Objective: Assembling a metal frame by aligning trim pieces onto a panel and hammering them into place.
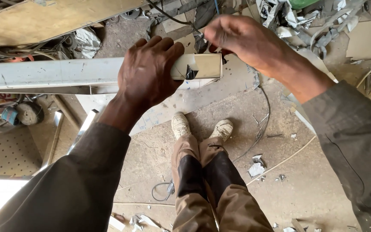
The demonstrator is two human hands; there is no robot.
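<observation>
Gripping hard, the left hand (149, 73) wraps over a long pale metal bar (52, 74) — fingers (162, 44) curled shut across its top and far edge, thumb side hidden from me beneath. The bar runs out level past the knuckles toward the person's left, and its short free end (205, 65) pokes out just beyond the fingertips, where a dark torn patch shows on the face. The right hand (241, 38) hovers right at that end, fingers pinched close together above the upper corner; whether they actually have hold of anything — a scrap, a film edge — I cannot tell. Below the fingers, well under the bar, stand two dusty shoes (202, 126) on a littered floor (305, 184), a thin cable (260, 129) curving beside them.
</observation>
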